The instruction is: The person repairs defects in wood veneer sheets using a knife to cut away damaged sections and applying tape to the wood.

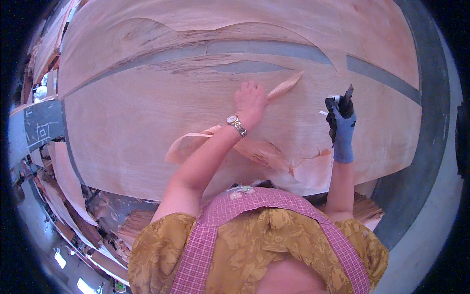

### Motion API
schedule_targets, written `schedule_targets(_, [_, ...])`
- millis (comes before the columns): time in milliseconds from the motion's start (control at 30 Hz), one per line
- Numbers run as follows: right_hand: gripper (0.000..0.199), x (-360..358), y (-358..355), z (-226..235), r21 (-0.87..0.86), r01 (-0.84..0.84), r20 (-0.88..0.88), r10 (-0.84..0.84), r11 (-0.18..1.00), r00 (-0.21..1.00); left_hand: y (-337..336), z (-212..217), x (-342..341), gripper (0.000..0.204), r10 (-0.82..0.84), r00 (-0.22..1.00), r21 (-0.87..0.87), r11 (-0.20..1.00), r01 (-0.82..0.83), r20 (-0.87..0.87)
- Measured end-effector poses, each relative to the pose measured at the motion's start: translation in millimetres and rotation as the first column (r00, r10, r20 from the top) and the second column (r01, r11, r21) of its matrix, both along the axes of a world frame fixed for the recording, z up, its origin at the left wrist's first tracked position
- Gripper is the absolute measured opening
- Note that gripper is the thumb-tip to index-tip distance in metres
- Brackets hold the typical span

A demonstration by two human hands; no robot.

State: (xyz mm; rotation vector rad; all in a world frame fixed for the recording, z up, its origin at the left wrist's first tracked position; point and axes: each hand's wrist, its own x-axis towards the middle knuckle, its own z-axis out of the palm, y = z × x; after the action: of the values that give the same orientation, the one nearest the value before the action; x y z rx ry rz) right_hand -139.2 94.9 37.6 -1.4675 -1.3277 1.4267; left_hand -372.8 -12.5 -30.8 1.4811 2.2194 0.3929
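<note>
Tan veneer [132, 117], ragged edge [182, 65], left hand [250, 104], open surface [303, 117], knife [349, 93] in right hand [341, 115]

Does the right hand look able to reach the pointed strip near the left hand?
Probably yes: only flat sheet seems to lie between the right hand and the strip, though that hand holds a dark tool.

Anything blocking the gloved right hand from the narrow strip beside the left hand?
Nothing visible: only the flat sheet shows between the right hand and the strip; the left hand is at its lower end.
</note>
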Motion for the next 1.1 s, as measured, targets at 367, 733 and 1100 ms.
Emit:
schedule_targets(367, [0.021,-10,0,0,-0.060,-0.059,0.004,0.059,0.996,0.998,50,38,-110,0.007,-0.310,0.938,-0.060,0.951,0.304,-0.156])
schedule_targets(733, [0.020,-71,10,-16,-0.017,-0.080,-0.082,0.079,0.997,0.993,50,26,-99,0.030,-0.320,0.864,0.071,0.925,0.374,-0.389])
schedule_targets(1100, [0.022,-68,7,-6,-0.065,-0.076,0.021,0.077,0.995,0.997,7,-2,-5,0.094,-0.251,0.962,0.149,0.953,0.265,-0.105])
